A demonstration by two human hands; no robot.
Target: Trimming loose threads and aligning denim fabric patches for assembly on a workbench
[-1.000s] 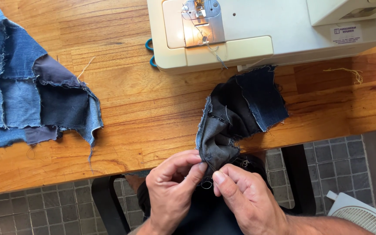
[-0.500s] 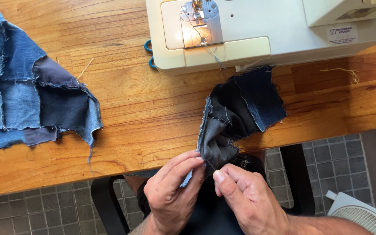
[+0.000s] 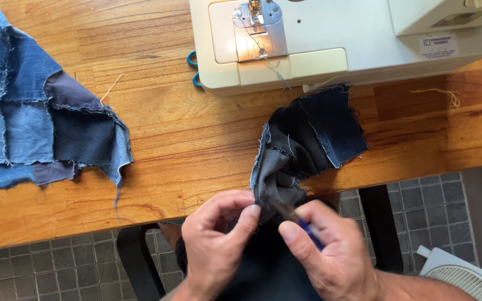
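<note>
At the upper left of the frame lies a patchwork of blue denim pieces (image 3: 34, 117), light blue, dark blue and grey squares sewn together, with frayed edges and loose threads. It rests flat on the wooden table (image 3: 157, 139), and part of it runs off the left edge of the picture. There are no boxes or bowls on the table, so nothing is inside anything here. A bit to the right, near the top middle, two small blue loops, the handles of scissors (image 3: 194, 69), peek out from under the white sewing machine (image 3: 336, 39). The machine fills the top middle and top right. Its little light is on, and it shines on the metal plate under the needle (image 3: 258, 28). A thin thread hangs down from there over the front of the machine. Below the machine, in the middle of the frame, a dark denim piece (image 3: 308, 139) lies on the table edge and folds down toward the hands. At the bottom middle, the left hand (image 3: 218, 245) pinches the lower grey end of this dark cloth between thumb and fingers. Just beside it on the right, the right hand (image 3: 330, 256) is closed around a small tool with a blue handle (image 3: 308, 229), and the tip of the tool touches the cloth. In the bottom right corner, on the grey tiled floor (image 3: 46, 273), stands part of a white fan (image 3: 464, 278).
</note>
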